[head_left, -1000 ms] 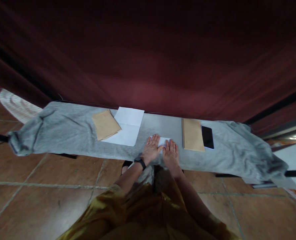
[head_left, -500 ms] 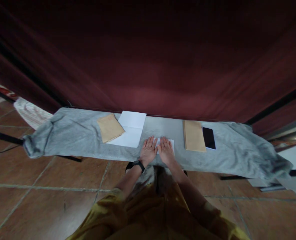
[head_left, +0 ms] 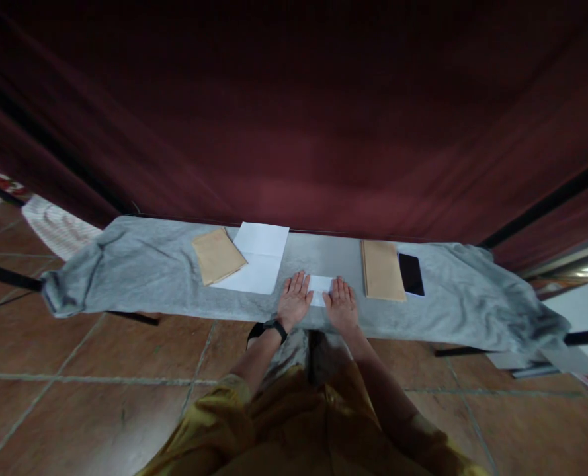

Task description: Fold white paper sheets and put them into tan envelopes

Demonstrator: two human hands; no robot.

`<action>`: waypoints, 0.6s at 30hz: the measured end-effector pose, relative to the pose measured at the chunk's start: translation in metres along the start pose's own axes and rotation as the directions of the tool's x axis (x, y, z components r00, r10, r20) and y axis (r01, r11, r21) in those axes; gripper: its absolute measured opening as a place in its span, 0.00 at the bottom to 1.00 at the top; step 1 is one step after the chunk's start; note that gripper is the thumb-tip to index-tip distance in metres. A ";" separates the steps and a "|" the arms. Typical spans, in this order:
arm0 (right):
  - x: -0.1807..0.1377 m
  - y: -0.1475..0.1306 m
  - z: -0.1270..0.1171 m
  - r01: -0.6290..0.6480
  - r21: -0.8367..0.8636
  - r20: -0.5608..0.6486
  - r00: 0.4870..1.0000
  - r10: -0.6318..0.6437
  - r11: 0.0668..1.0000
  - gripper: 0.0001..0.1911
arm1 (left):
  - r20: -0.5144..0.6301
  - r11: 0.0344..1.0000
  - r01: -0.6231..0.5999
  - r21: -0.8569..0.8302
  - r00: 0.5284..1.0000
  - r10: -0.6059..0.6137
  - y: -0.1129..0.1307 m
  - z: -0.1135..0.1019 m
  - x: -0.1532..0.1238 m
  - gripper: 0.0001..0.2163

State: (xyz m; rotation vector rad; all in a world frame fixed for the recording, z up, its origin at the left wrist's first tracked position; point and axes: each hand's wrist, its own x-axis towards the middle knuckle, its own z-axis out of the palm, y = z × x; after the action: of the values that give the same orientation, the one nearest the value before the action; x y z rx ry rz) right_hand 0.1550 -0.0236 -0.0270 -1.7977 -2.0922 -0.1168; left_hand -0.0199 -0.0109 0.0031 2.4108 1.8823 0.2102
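Note:
A small folded white paper point(head_left: 320, 291) lies at the front edge of the cloth-covered table. My left hand point(head_left: 294, 301) rests flat over its left end, fingers stretched out and a dark watch on the wrist. Over the right end lies my right hand point(head_left: 342, 305), also flat with the fingers extended. The middle of the paper shows between the two thumbs; its ends are hidden under the hands. To the left is a larger white sheet point(head_left: 264, 254) with a crease across it, partly covered by a brown paper envelope point(head_left: 218, 256).
A stack of brown envelopes point(head_left: 383, 271) sits right of my hands, with a dark-screened phone point(head_left: 411, 274) beside it. Grey cloth point(head_left: 145, 271) covers the narrow table, wrinkled at both ends. A dark red curtain point(head_left: 294, 145) hangs right behind the table.
My right hand has slid to the right along the folded paper, away from the left hand, uncovering the paper's middle. My left hand stays nearly in place.

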 end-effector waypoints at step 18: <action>-0.016 0.015 -0.010 0.042 -0.065 0.076 0.996 -0.037 0.997 0.30 | 0.016 0.971 -0.195 -0.140 0.980 0.199 0.074 0.006 0.010 0.27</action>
State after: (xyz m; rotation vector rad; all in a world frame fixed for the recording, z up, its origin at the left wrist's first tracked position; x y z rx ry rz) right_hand 0.1739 -0.0388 -0.0255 -1.8256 -2.2014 -0.1335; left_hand 0.0545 -0.0189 0.0089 2.4896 1.5587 0.3032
